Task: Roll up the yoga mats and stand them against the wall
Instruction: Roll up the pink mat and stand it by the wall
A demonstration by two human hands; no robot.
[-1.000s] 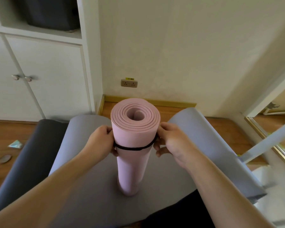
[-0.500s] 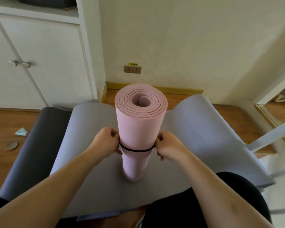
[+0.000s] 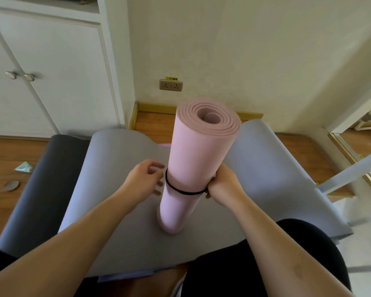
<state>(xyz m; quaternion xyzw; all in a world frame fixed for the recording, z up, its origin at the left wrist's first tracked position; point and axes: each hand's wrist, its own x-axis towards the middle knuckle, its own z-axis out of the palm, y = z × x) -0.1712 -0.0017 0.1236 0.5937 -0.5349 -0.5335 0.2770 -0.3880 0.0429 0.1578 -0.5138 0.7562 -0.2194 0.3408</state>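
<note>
Pink mat (image 3: 198,159): rolled tight, it stands on end on the grey mat (image 3: 120,221), tilted a little toward the wall (image 3: 234,50) but not touching it.
Black band (image 3: 180,190): it sits around the lower half of the roll. Half a second ago it was higher on the roll; now it has been slid down further.
Right hand (image 3: 224,188): closed on the band and the side of the roll, pinching there.
Left hand (image 3: 142,182): a moment ago it pinched the band on its side; now it has let go. The fingers are loosely spread, just beside the roll, holding nothing.
Meaning of the change: in my judgement the tying of this roll is almost finished, and the roll is kept up by the right hand alone.
Grey mat: flat on the floor, not yet rolled.
Dark mat (image 3: 28,189): flat at the left, partly under the grey one, also not rolled.
Left to do: stand the pink roll against the wall, then roll the other two.
Risk: the roll may tip if the right hand releases early.
</note>
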